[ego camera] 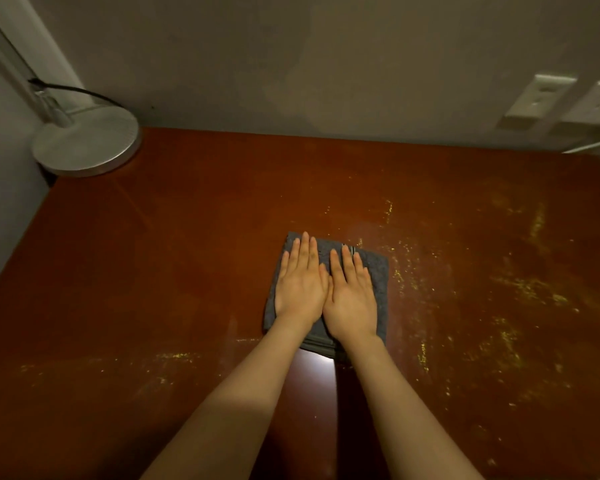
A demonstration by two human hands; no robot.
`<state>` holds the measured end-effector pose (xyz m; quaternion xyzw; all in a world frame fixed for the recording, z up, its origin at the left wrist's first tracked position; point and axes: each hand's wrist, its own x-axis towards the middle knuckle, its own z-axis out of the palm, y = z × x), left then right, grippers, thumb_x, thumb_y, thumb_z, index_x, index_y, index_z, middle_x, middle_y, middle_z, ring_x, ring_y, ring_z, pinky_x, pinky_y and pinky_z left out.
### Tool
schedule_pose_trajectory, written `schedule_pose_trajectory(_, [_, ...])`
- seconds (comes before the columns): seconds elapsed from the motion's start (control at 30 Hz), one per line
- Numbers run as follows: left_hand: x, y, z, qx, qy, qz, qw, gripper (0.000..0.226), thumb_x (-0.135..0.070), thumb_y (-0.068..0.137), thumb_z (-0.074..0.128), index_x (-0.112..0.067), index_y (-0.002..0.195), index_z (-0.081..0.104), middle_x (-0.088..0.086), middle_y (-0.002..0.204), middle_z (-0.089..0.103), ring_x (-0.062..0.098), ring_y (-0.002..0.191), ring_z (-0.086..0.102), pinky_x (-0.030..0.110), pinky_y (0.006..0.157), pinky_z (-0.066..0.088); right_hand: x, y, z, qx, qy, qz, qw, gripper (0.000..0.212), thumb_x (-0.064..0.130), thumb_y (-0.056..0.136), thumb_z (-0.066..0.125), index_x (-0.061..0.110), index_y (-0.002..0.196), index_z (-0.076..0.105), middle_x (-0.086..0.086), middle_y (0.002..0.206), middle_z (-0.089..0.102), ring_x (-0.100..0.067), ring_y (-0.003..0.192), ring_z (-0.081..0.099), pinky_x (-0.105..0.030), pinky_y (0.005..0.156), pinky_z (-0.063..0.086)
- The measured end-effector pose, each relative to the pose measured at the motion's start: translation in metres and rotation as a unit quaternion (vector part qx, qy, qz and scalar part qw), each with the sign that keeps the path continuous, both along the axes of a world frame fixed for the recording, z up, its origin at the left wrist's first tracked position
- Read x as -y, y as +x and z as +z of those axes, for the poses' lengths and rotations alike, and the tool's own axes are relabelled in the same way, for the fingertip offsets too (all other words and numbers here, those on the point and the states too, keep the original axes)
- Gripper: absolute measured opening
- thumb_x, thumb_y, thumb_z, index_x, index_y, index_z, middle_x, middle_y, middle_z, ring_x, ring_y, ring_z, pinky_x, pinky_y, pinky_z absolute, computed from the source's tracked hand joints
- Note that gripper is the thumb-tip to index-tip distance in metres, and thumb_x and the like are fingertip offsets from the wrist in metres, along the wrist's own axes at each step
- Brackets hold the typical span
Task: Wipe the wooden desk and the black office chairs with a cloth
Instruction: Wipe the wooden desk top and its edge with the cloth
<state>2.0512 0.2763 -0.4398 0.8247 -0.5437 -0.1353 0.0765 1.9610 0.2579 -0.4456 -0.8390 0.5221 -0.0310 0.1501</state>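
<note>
Lamp base [85, 147] sits back-left on the desk [153, 289]. Mid-desk, left hand [300, 284] and right hand [352, 294] press flat, fingers straight, on the folded cloth [378, 271]. Soft, light stuff, probably slides easily; palms on top should do.

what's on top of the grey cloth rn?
Both hands lie flat on the grey cloth, left hand beside right hand, fingers straight. The cloth rests on the wooden desk; the desk surface beneath it is covered, so its state is unknown.
</note>
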Motion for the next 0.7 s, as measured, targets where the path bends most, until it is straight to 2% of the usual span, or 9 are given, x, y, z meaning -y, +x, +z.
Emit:
schedule_pose_trajectory(0.07, [0.002,-0.004,0.003,-0.027,0.004,-0.01,1.0,0.054,-0.029,0.103,0.014,-0.008,0.149,-0.008,0.007,0.158,-0.012,0.017,0.145,-0.011,0.028,0.114,-0.011,0.002,-0.005,0.002,-0.005,0.007,-0.006,1.0,0.052,0.036,0.103,0.011,0.018,0.152,0.007,-0.002,0.159,-0.002,-0.016,0.146,-0.007,-0.025,0.113,-0.012])
schedule_pose_trajectory(0.13, [-0.001,-0.003,0.009,-0.093,-0.005,-0.013,0.996,0.055,-0.028,0.103,0.021,-0.011,0.15,-0.003,0.006,0.158,-0.01,0.016,0.146,-0.009,0.028,0.115,-0.008,0.002,-0.005,0.003,-0.011,0.017,-0.008,1.0,0.051,0.032,0.104,0.017,0.018,0.152,0.007,-0.003,0.159,-0.003,-0.017,0.146,-0.007,-0.028,0.115,-0.009])
schedule_pose_trajectory(0.2, [-0.01,0.004,0.016,-0.164,-0.045,0.027,0.985,0.056,-0.026,0.101,0.033,-0.014,0.151,0.01,0.005,0.159,0.002,0.02,0.145,0.004,0.03,0.116,0.008,0.002,-0.004,0.009,-0.011,0.025,-0.006,1.0,0.052,0.03,0.103,0.022,0.017,0.152,0.008,-0.004,0.159,-0.001,-0.019,0.146,-0.005,-0.031,0.117,-0.004])
schedule_pose_trajectory(0.27, [-0.021,0.012,0.02,-0.154,-0.083,0.095,0.98,0.053,-0.028,0.098,0.043,-0.013,0.145,0.025,0.008,0.152,0.022,0.024,0.138,0.023,0.033,0.11,0.024,0.004,-0.003,0.017,-0.005,0.026,-0.022,0.999,0.053,0.028,0.102,0.029,0.016,0.151,0.014,-0.005,0.159,0.005,-0.021,0.146,0.001,-0.034,0.117,0.004])
schedule_pose_trajectory(0.37, [-0.025,0.018,0.022,-0.166,-0.059,0.148,0.973,0.053,-0.031,0.093,0.053,-0.011,0.138,0.034,0.008,0.139,0.038,0.026,0.129,0.034,0.034,0.105,0.03,0.007,-0.001,0.027,-0.025,0.014,-0.085,0.996,0.057,0.035,0.099,0.038,0.016,0.15,0.019,-0.004,0.158,0.012,-0.024,0.144,0.009,-0.04,0.114,0.012])
schedule_pose_trajectory(0.47, [-0.016,0.017,0.029,-0.229,-0.056,0.202,0.951,0.053,-0.021,0.087,0.062,-0.01,0.132,0.037,0.01,0.132,0.047,0.028,0.125,0.041,0.036,0.101,0.037,0.005,0.0,0.029,-0.043,0.008,-0.121,0.992,0.056,0.039,0.097,0.042,0.015,0.146,0.027,-0.005,0.153,0.023,-0.026,0.139,0.018,-0.042,0.108,0.016])
schedule_pose_trajectory(0.63, [-0.017,0.01,0.048,-0.288,-0.111,0.19,0.932,0.041,-0.006,0.082,0.066,-0.016,0.12,0.053,0.002,0.107,0.059,0.02,0.098,0.058,0.028,0.078,0.048,0.005,0.002,0.029,-0.027,-0.018,-0.13,0.991,0.04,0.034,0.096,0.048,0.014,0.131,0.046,-0.007,0.138,0.04,-0.029,0.127,0.032,-0.043,0.102,0.024])
schedule_pose_trajectory(0.7, [-0.026,0.007,0.06,-0.313,-0.143,0.177,0.922,0.04,-0.005,0.08,0.067,-0.017,0.117,0.058,-0.001,0.1,0.06,0.014,0.084,0.056,0.022,0.069,0.046,-0.001,0.002,0.031,0.038,-0.024,-0.162,0.986,0.039,0.028,0.095,0.052,0.013,0.131,0.047,-0.01,0.138,0.042,-0.031,0.127,0.033,-0.044,0.103,0.023])
